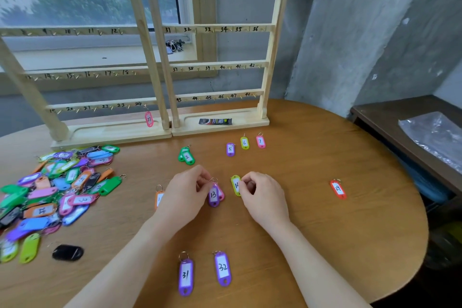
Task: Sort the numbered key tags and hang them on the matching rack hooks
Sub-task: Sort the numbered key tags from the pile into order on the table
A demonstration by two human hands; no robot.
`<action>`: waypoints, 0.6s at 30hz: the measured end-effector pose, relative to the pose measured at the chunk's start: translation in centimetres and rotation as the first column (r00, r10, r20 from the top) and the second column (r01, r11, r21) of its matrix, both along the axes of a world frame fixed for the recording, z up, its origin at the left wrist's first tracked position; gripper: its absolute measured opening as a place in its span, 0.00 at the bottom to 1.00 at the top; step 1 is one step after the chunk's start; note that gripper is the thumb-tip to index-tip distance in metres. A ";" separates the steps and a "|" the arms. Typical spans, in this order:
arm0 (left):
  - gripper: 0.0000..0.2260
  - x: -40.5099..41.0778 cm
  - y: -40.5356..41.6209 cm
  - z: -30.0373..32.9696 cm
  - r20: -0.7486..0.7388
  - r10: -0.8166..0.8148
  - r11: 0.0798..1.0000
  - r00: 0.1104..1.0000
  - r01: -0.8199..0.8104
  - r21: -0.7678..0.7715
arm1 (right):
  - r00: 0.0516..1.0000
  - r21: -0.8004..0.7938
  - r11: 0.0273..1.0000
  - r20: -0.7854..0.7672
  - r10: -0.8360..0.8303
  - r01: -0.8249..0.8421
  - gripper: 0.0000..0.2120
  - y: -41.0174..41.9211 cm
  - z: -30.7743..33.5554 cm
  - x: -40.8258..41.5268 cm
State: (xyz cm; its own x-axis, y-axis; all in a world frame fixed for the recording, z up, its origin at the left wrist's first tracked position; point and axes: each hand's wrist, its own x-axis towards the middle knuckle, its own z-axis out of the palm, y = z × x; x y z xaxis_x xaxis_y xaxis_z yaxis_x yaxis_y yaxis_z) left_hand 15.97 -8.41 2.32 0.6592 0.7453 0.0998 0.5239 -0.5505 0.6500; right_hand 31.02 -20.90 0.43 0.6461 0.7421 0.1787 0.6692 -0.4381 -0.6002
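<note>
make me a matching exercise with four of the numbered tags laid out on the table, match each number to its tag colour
Tags:
1. tag 6
2. tag 7
3. tag 29
4. tag 31

Colours:
A. purple
B. red-orange
C. yellow-green
D. pink

Pairs: 1-C, 2-D, 3-B, 4-A

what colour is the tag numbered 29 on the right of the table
Red-orange plastic tag numbered 29, seen in the head view.
</note>
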 end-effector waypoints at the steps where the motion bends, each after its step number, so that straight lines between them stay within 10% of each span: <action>1: 0.06 -0.2 -0.1 0.1 0.010 0.005 1.000 1.000 -0.005 -0.005 | 1.000 0.000 1.000 -0.003 -0.001 0.001 0.09 0.0 0.0 0.0; 18: 0.09 -14.8 -0.6 0.5 0.089 0.187 0.978 0.978 -0.194 0.074 | 0.996 -0.062 0.998 -0.081 -0.030 0.025 0.10 1.3 2.0 -0.6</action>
